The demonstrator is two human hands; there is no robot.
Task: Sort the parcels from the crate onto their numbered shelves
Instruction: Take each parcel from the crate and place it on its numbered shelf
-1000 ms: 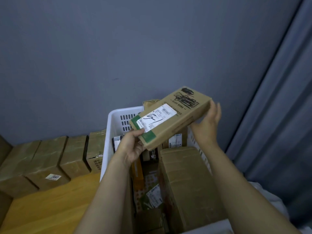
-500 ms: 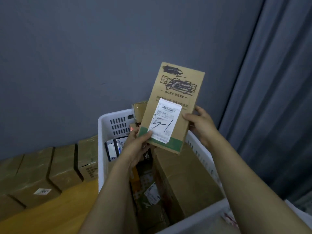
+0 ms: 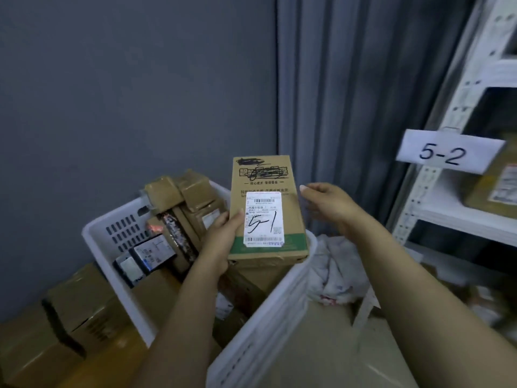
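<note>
Nearest, the white crate runs its long right rim up between the two forearms, with bare floor to its right. Brown cartons stand close against its left wall. Above the crate, the left hand grips the flat cardboard parcel by its lower left edge, thumb pressed on the face beside the white label hand-marked 5-1; the parcel is upright, clear of the parcels packed below. The right hand holds nothing, its fingers loosely spread just beside the parcel's right edge without touching it. Beyond lies a crumpled white bundle, then the white shelf rack on the right, tagged 5-2, with open air between parcel and rack. A grey curtain and wall close the back.
</note>
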